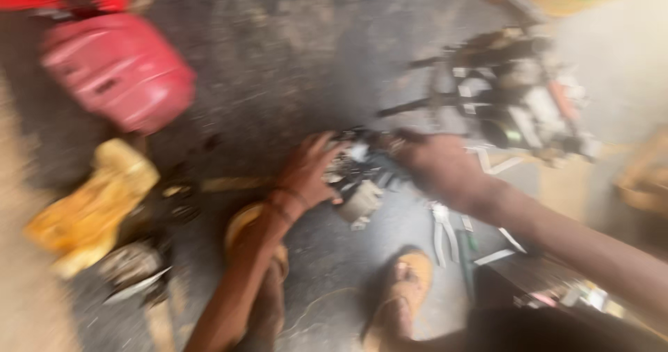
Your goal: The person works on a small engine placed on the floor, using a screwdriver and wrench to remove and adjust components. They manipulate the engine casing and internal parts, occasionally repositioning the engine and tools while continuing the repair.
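The whole head view is smeared by heavy motion blur, with streaks running roughly on a diagonal; no edge is crisp anywhere. Daylight fills the scene, fairly bright and warm. The upper right corner is washed out to a pale glare, and the left margin fades to a hazy tan. The dark floor [306,53] reads grainy and mottled, with a dull sheen near the middle. Both hands [306,174] are soft-edged, their fingers melting into the small parts beneath. The red case [118,70] at the upper left is a saturated blur. Shadows are soft and shallow.
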